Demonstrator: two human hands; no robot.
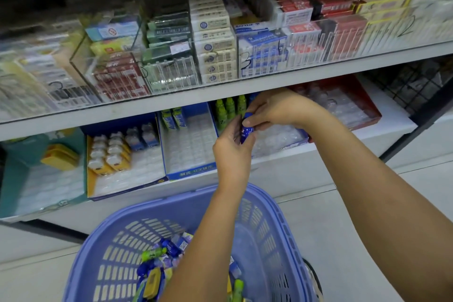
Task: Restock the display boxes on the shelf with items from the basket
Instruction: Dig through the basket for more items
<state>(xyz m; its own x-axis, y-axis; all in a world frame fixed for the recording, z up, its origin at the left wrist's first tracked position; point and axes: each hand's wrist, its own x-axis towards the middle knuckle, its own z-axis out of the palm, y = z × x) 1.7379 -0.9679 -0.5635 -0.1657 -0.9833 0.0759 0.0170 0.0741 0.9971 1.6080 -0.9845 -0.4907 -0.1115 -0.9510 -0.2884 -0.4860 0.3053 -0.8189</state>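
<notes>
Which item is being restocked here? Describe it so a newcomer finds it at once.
Above the purple basket, in front of the lower shelf, both hands meet. Between the left hand and right hand is a small dark-blue tube with white specks, unlike the green bottles standing behind it.

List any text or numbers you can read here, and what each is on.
"3": handwritten on the upper shelf's clear front panel.
"2": handwritten at that panel's right end.
"2": on a standing green tube.
Chinese print on the blue display box front: too blurred.
Held blue tube, shelf packs: unreadable.
</notes>
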